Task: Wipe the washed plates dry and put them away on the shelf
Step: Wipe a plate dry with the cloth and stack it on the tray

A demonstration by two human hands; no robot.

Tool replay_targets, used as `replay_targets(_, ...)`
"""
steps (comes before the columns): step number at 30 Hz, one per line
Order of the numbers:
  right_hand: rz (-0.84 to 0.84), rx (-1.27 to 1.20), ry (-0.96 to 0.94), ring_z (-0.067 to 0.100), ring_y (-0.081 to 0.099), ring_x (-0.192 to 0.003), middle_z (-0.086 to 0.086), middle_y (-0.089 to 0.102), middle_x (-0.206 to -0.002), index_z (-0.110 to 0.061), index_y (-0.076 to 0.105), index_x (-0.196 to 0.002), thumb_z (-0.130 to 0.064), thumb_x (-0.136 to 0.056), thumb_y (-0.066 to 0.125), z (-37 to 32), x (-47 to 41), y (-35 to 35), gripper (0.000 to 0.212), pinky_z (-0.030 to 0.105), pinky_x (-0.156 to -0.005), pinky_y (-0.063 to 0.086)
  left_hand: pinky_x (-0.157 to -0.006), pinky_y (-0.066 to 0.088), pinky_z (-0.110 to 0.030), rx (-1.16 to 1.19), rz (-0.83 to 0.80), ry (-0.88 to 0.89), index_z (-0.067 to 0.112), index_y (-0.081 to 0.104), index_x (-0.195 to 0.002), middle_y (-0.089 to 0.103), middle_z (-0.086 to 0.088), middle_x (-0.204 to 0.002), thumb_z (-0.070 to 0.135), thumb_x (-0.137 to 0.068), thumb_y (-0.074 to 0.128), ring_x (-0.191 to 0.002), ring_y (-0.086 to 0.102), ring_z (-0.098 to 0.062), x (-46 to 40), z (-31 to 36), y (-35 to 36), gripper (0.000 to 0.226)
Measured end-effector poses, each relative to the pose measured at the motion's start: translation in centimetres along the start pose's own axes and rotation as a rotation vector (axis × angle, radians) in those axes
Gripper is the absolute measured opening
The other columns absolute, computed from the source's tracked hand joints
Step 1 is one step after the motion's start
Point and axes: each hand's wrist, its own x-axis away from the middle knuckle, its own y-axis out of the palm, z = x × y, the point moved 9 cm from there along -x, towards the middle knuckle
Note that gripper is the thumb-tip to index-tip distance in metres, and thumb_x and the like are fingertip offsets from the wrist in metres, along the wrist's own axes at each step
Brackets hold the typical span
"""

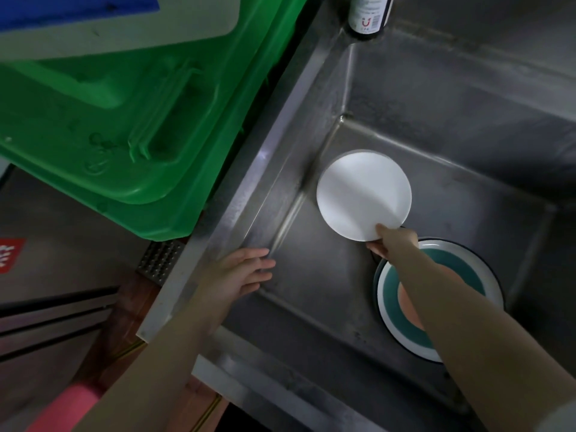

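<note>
My right hand (393,241) grips a small white plate (361,191) by its near edge, holding it tilted above the bottom of a steel sink (311,300). Under my right forearm a larger plate (402,325) with a white rim, teal ring and pink centre lies flat in the sink, partly hidden by the arm. At the sink's left wall my left hand (241,274) hovers with fingers spread and holds nothing.
A green plastic bin lid (131,120) overhangs the sink's left rim. A dark bottle (367,14) stands at the sink's far corner. A steel cabinet (56,260) and a metal grate (160,260) lie at lower left.
</note>
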Motion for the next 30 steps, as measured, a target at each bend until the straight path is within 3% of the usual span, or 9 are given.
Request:
replay_targets(6, -0.047, -0.018, -0.029, 0.037, 0.070, -0.067, 0.017, 0.067, -0.084, -0.008, 0.052, -0.093, -0.008, -0.083, 0.064, 0.3, 0.6, 0.6, 0.015, 0.047, -0.067, 0.060, -0.091, 0.050, -0.034, -0.032, -0.028, 0.009, 0.021, 0.065, -0.114, 0.075, 0.003, -0.103, 0.015, -0.097, 0.052, -0.096, 0.071, -0.015, 0.3, 0.3, 0.4, 0.022)
replay_targets(8, -0.069, -0.007, -0.062, 0.034, 0.070, -0.064, 0.015, 0.069, -0.072, -0.007, 0.053, -0.093, -0.011, -0.085, 0.061, 0.6, 0.9, 0.7, 0.012, 0.044, -0.068, 0.060, -0.091, 0.050, -0.034, -0.045, -0.037, 0.025, 0.023, 0.065, -0.113, 0.075, 0.004, -0.104, 0.016, -0.097, 0.052, -0.096, 0.071, -0.014, 0.6, 0.3, 0.3, 0.021)
replay_targets(10, -0.091, -0.009, -0.108, 0.026, 0.068, -0.052, 0.015, 0.068, -0.063, -0.003, 0.055, -0.096, -0.011, -0.088, 0.059, 0.9, 1.3, 0.7, 0.012, 0.034, -0.055, 0.059, -0.090, 0.050, -0.034, -0.052, -0.045, 0.044, 0.024, 0.064, -0.113, 0.075, 0.005, -0.104, 0.017, -0.097, 0.051, -0.096, 0.071, -0.013, 0.9, 0.4, 0.0, 0.021)
replay_targets(12, -0.110, -0.041, -0.151, 0.021, 0.065, -0.045, 0.019, 0.067, -0.072, -0.001, 0.057, -0.101, -0.011, -0.091, 0.058, 1.0, 1.7, 0.5, 0.014, 0.024, -0.043, 0.053, -0.088, 0.050, -0.033, -0.045, -0.055, 0.055, 0.023, 0.063, -0.114, 0.075, 0.005, -0.104, 0.017, -0.097, 0.051, -0.097, 0.071, -0.013, 1.3, 0.4, -0.2, 0.022)
replay_targets(18, -0.137, -0.091, -0.202, 0.028, 0.067, -0.061, 0.014, 0.065, -0.087, -0.008, 0.058, -0.105, -0.010, -0.093, 0.058, 2.1, 3.6, -1.2, 0.012, 0.024, -0.049, 0.055, -0.086, 0.051, -0.032, -0.025, -0.108, 0.098, 0.022, 0.061, -0.119, 0.073, 0.003, -0.109, 0.015, -0.098, 0.049, -0.100, 0.070, -0.014, 2.5, 0.3, -0.9, 0.025)
replay_targets(23, -0.151, 0.023, -0.412, 0.018, 0.071, -0.063, 0.007, 0.069, -0.090, -0.018, 0.063, -0.095, -0.015, -0.092, 0.059, 0.4, 7.5, -2.4, 0.006, 0.037, -0.067, 0.061, -0.081, 0.051, -0.029, -0.011, -0.118, 0.110, 0.023, 0.062, -0.116, 0.074, 0.003, -0.108, 0.018, -0.096, 0.053, -0.099, 0.070, -0.014, 2.8, -0.1, -1.4, 0.022)
replay_targets(27, -0.049, 0.202, -0.624, 0.029, 0.070, -0.071, 0.007, 0.071, -0.083, -0.018, 0.065, -0.093, -0.023, -0.091, 0.057, -1.7, 12.9, -4.1, 0.010, 0.040, -0.068, 0.061, -0.083, 0.051, -0.029, -0.007, -0.174, 0.153, 0.020, 0.061, -0.118, 0.073, 0.002, -0.109, 0.019, -0.096, 0.054, -0.101, 0.070, -0.015, 3.6, -0.1, -1.5, 0.023)
replay_targets(30, 0.123, 0.449, -0.807, 0.023, 0.066, -0.066, -0.001, 0.067, -0.067, -0.015, 0.063, -0.084, -0.037, -0.091, 0.054, -2.5, 18.1, -5.4, 0.025, 0.036, -0.061, 0.053, -0.082, 0.051, -0.030, 0.019, -0.207, 0.158, 0.017, 0.063, -0.115, 0.074, -0.001, -0.106, 0.018, -0.097, 0.053, -0.099, 0.070, -0.019, 4.3, -0.1, -1.8, 0.021)
